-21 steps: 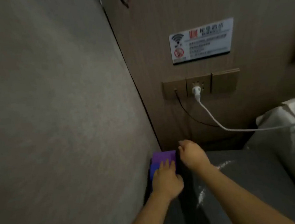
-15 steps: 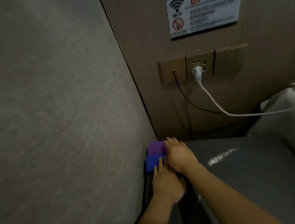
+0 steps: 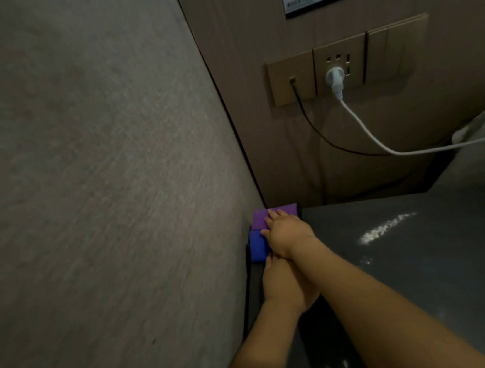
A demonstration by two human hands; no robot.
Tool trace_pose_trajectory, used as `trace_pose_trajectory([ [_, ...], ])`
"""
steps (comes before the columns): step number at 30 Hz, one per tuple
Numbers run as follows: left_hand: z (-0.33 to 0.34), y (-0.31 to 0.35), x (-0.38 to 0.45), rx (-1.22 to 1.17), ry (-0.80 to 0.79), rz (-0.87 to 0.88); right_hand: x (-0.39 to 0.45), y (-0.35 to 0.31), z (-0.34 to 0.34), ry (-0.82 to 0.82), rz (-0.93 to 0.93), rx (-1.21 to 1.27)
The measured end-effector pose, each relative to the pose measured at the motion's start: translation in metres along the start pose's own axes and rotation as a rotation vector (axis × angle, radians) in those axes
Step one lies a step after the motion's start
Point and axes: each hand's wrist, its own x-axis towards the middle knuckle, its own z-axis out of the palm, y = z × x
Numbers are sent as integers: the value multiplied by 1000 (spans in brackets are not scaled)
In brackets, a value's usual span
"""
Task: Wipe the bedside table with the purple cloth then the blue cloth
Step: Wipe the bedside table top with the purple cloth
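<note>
Resting flat on the purple cloth, the right hand lies with its fingers stretched out and uncurled, not gripping anything. The purple cloth sits folded in the far left corner of the dark counter, against the grey wall. The blue cloth lies just in front of it, touching it, partly under the right hand. The left hand rests nearer the person, its fingers hidden under the right wrist, so I cannot tell whether they are open or curled. On the wooden panel behind, a white plug sits in the socket plate, and its white cable trails off to the right.
</note>
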Motion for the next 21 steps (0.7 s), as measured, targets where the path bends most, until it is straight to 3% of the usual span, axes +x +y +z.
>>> trace_pose_trajectory([
  [7, -6, 2, 2, -17, -19, 20, -14, 17, -7, -63, -62, -230],
  [13, -9, 1, 1, -137, -26, -6, -26, 32, -9, -66, -53, -225],
  [21, -2, -1, 5, -121, -8, -31, -31, 42, -4, 1, -56, -184],
])
